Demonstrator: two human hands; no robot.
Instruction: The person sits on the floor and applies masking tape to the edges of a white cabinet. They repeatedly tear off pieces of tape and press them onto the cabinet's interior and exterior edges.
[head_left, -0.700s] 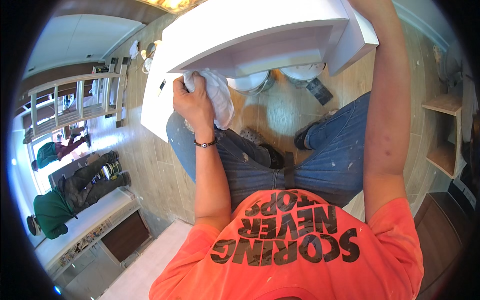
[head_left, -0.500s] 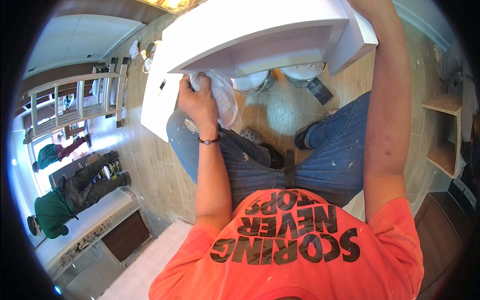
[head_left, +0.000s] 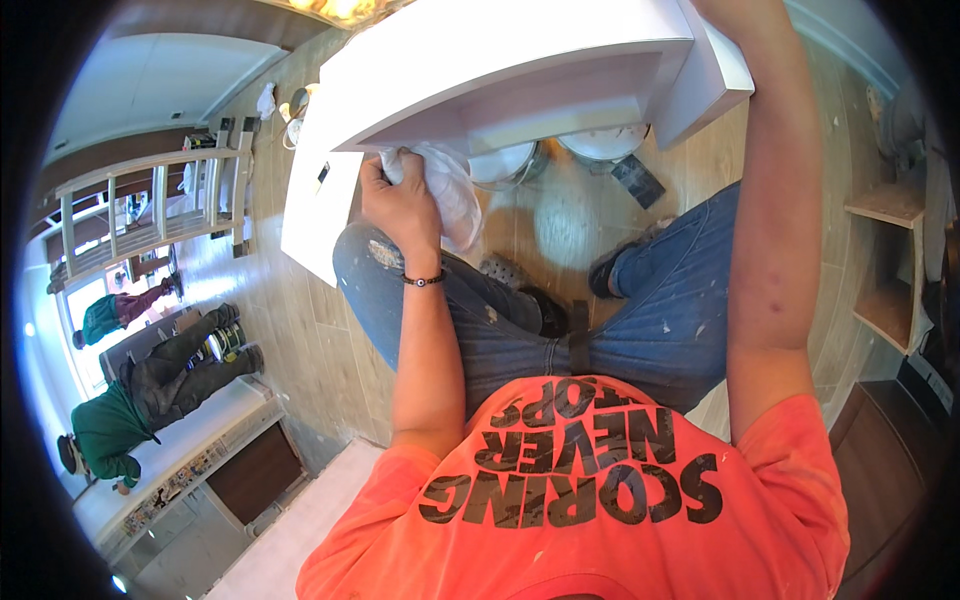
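A large white furniture piece (head_left: 520, 50) with an open, shallow recess faces me above my knees. At its lower left corner my left hand (head_left: 405, 205) is closed around a bunched white cloth (head_left: 456, 200), which hangs down beside my knee. The fingertips are partly hidden behind the cloth and the panel edge. My right forearm (head_left: 775, 190) runs up past the right end of the white piece, and the hand lies beyond the top edge of the picture.
Two pale-lidded buckets (head_left: 605, 143) stand under the white piece, beside a dark flat slab (head_left: 638, 181). A wooden ladder (head_left: 160, 200) is at the left. Two people in green tops work beyond it, one near a counter (head_left: 190, 480). Wooden shelving (head_left: 888, 208) stands at the right.
My left hand has shifted very slightly right with the cloth. The far-left person in green has moved an arm down toward the counter. My right arm stays nearly where it was.
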